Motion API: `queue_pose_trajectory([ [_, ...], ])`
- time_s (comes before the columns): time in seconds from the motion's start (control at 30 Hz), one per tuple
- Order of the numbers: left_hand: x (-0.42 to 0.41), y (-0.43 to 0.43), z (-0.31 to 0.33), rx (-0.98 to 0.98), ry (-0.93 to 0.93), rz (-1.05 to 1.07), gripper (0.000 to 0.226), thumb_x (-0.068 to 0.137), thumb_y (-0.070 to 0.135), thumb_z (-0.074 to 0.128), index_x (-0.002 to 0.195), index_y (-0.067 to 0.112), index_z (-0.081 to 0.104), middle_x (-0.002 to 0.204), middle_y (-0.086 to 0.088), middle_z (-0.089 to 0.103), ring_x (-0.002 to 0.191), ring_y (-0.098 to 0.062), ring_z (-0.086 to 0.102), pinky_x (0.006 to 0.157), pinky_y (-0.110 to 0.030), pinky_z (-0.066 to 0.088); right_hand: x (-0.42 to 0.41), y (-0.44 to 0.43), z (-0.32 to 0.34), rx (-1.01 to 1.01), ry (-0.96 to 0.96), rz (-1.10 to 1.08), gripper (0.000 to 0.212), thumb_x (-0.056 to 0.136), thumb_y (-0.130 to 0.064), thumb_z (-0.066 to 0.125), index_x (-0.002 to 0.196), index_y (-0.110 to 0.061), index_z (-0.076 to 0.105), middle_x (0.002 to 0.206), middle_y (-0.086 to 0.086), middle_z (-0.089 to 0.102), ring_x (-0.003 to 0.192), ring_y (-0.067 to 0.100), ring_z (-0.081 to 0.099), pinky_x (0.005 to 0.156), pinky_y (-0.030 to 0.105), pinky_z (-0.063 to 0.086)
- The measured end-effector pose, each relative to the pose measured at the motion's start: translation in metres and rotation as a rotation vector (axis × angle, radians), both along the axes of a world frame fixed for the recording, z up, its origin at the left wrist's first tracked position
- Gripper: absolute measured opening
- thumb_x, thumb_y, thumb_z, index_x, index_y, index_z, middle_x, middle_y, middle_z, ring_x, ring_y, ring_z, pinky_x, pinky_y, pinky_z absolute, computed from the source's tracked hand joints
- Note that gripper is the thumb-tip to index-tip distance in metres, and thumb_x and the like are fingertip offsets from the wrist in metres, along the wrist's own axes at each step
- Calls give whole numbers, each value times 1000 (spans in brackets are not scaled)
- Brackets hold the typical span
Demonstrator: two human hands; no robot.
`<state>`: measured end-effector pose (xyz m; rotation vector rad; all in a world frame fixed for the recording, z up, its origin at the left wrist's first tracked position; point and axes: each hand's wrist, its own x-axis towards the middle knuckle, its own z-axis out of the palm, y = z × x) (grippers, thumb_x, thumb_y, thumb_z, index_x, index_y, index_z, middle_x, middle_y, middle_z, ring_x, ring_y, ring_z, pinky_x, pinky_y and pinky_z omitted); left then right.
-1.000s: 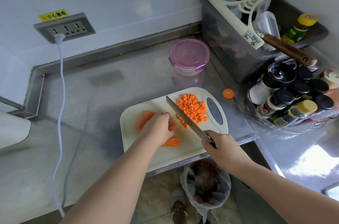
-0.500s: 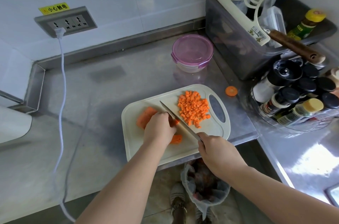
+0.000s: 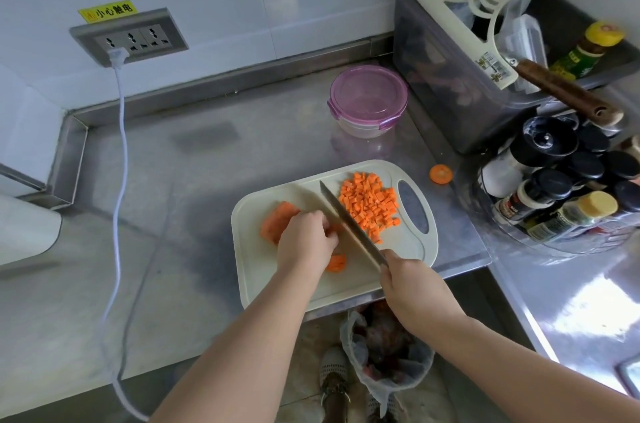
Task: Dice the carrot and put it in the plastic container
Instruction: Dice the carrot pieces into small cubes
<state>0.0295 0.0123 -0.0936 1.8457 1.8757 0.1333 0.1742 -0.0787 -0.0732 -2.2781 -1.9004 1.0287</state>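
The counter (image 3: 180,180) was brushed steel — dully glossy; the cutting board (image 3: 263,270) matt plastic, the container's lid (image 3: 367,93) translucent, smooth plastic.

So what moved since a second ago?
Only the knife moved: the right hand swung its blade a little toward the left hand, then back beside the diced pile. The left hand kept holding the carrot down on the cutting board. The diced pile, the closed plastic container and the loose carrot slice stayed put.

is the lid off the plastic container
No, the purple lid sits on top of the plastic container, which stands behind the cutting board.
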Motion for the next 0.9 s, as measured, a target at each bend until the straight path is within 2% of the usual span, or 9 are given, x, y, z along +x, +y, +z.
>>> queue_pose_trajectory([
  [0.1, 0, 1, -1, 16, -41, 0, 23, 88, 34, 64, 99, 15, 67, 94, -2, 71, 91, -22, 66, 75, -34, 53, 4, -2, 5, 72, 4, 4, 31, 103, -26, 29, 125, -18, 49, 86, 4, 64, 76, 25, 63, 70, 40, 53],
  [0.2, -4, -2, -3, 11, -77, 9, 27, 87, 38, 65, 99, 14, 68, 95, -3, 70, 90, -22, 66, 77, -35, 53, 5, -4, 9, 92, -14, 44, 34, 103, -26, 29, 132, -21, 46, 87, 2, 64, 77, 23, 63, 70, 38, 54],
  [0.37, -5, -7, -2, 24, -28, 7, 22, 84, 26, 66, 101, 13, 67, 104, -3, 65, 97, -23, 62, 76, -32, 50, -1, -7, 9, 55, -33, 88, 31, 102, -23, 31, 130, -21, 45, 86, 2, 63, 77, 25, 64, 71, 41, 54],
  [0.5, -3, -7, 1, 21, -15, 27, 20, 84, 22, 64, 102, 12, 67, 104, -3, 65, 97, -23, 62, 71, -29, 43, -3, -7, 6, 43, -33, 82, 31, 102, -24, 32, 129, -21, 45, 89, 2, 65, 79, 23, 65, 73, 41, 56],
  [0.77, -1, -5, -1, 30, 5, 33, 17, 87, 23, 62, 100, 12, 66, 101, -4, 67, 94, -25, 64, 69, -30, 45, -5, -6, 3, -1, -72, 113, 35, 99, -15, 39, 134, -18, 40, 93, 2, 65, 81, 22, 66, 73, 39, 58],
  [0.9, -2, -4, -3, 28, 6, 35, 16, 88, 25, 63, 97, 12, 66, 97, -4, 68, 91, -24, 64, 67, -30, 46, -8, -2, 2, -55, -74, 98, 35, 101, -16, 35, 135, -17, 39, 99, 3, 64, 86, 22, 65, 77, 39, 58],
])
